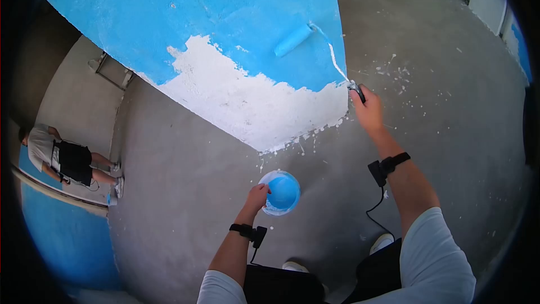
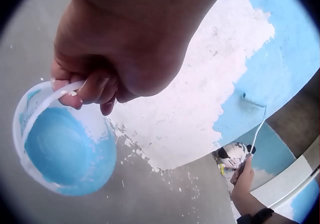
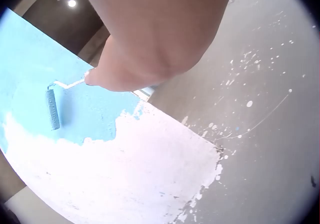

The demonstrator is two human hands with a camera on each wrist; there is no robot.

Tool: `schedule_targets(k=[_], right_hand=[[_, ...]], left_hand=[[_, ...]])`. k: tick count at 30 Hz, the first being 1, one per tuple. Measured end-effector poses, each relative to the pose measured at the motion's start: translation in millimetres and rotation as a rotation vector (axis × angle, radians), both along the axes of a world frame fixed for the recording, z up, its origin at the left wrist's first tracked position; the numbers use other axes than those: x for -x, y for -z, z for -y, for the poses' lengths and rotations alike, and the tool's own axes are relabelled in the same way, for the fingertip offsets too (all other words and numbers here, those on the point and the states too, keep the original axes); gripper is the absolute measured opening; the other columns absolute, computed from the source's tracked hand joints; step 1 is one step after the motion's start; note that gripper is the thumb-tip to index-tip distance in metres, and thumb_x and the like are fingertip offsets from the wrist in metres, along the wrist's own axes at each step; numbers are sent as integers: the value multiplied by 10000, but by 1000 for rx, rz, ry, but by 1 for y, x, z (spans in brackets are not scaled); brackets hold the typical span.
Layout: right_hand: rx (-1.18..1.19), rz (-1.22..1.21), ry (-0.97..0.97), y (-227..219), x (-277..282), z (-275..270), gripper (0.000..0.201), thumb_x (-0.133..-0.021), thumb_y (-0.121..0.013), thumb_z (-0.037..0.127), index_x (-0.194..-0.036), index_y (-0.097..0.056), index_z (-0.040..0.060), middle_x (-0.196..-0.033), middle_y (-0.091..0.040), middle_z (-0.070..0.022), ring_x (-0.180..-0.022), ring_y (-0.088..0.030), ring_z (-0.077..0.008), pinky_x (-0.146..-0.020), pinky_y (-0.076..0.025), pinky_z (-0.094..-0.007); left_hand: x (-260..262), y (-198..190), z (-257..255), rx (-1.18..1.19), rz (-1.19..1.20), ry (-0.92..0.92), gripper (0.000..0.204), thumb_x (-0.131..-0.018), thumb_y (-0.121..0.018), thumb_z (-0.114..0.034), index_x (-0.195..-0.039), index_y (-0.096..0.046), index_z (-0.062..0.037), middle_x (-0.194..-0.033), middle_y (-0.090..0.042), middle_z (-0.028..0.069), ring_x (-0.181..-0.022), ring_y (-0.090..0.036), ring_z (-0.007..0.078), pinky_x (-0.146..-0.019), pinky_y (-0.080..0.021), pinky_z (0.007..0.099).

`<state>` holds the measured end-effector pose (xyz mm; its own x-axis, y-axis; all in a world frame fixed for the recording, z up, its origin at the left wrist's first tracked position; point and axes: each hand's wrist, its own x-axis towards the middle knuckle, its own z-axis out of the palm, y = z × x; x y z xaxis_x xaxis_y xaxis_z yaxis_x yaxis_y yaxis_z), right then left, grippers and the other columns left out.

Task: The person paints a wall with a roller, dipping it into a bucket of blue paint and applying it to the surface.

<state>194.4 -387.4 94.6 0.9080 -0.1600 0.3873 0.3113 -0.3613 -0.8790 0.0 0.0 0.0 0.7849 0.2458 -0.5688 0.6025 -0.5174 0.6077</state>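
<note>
My right hand (image 1: 368,108) grips the dark handle of a paint roller (image 1: 295,40). The roller's blue sleeve lies against the painted upper part of a wall (image 1: 236,98), which is blue above and white below, with a ragged edge between. In the right wrist view the hand's back hides most of the handle, while the roller (image 3: 53,109) shows on blue paint. My left hand (image 1: 258,197) holds a white bucket (image 1: 283,211) by its handle, fingers curled round it in the left wrist view. Blue paint covers the bucket's bottom and part of its inner wall.
Grey floor (image 1: 174,135) surrounds the wall, with white paint spatters (image 1: 396,73) to the right. Another person (image 1: 62,155) stands at the far left by a part-blue wall. My shoes (image 1: 382,242) show below, and a cable hangs from the right wrist camera.
</note>
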Motion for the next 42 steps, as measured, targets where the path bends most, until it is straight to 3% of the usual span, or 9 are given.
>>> schedule_targets(k=[2, 6, 11, 15, 20, 23, 32, 38, 42], right_hand=[[-108, 57, -21, -11, -2, -10, 221, -913, -606, 214, -861, -592, -1, -573, -450, -68, -543, -422, -114, -517, -368, -295], [-258, 118, -79, -32, -9, -31, 222, -937, -577, 207, -851, -576, 3, -580, -438, -33, -552, -399, -88, -513, -352, -282], [-440, -34, -197, -41, -7, -39, 252, -970, -534, 239, -853, -573, 19, -597, -436, 29, -552, -389, -59, -507, -324, -256], [-451, -85, -194, -12, -14, -34, 261, -972, -531, 259, -861, -580, 28, -601, -434, 33, -548, -392, -57, -504, -316, -252], [-176, -9, -26, 46, -11, -10, 277, -962, -539, 267, -877, -535, 4, -601, -448, -69, -561, -411, -138, -536, -374, -325], [-117, -94, -27, 64, -1, 7, 275, -961, -535, 262, -888, -511, -1, -623, -454, -117, -581, -409, -182, -560, -393, -357], [65, -254, 61, 141, 21, 55, 334, -962, -537, 325, -903, -514, -3, -647, -473, -130, -619, -428, -190, -605, -412, -361], [173, -493, 112, 151, 39, 82, 354, -952, -543, 357, -956, -584, 6, -708, -562, -164, -641, -523, -242, -631, -428, -382], [182, -461, 142, 144, 47, 88, 386, -942, -547, 392, -950, -604, 10, -694, -578, -179, -626, -548, -291, -619, -433, -393]], left_hand=[[1, -2, 0, 13, 6, -22, 310, -885, -488, -291, -799, -629, -29, -657, -531, 90, -538, -569, 207, -493, -494, 358], [-9, -4, -1, -2, 32, -17, 309, -887, -485, -285, -800, -628, -25, -646, -523, 87, -530, -567, 206, -486, -492, 356], [-4, -1, 3, -7, 25, -17, 317, -900, -482, -289, -798, -627, -27, -634, -523, 87, -503, -555, 204, -471, -486, 348], [-2, 0, 5, 20, 17, -34, 312, -897, -483, -284, -792, -622, -26, -636, -527, 90, -496, -551, 205, -466, -483, 349], [-2, -4, 6, 13, 20, -12, 293, -900, -467, -252, -820, -617, -15, -568, -482, 52, -492, -510, 164, -474, -477, 329], [-3, -9, 9, 0, 21, -7, 294, -902, -465, -254, -823, -616, -15, -567, -479, 51, -487, -502, 163, -476, -478, 330], [-2, -6, 7, 3, 15, -20, 277, -885, -478, -234, -800, -634, -22, -569, -490, 51, -500, -525, 165, -478, -479, 328], [-2, 5, 1, -11, 8, -15, 301, -890, -482, -283, -797, -632, -38, -638, -518, 90, -520, -560, 208, -473, -490, 355], [-3, -2, 6, -22, -4, -9, 297, -883, -483, -279, -803, -635, -37, -643, -522, 97, -524, -564, 215, -483, -495, 362]])
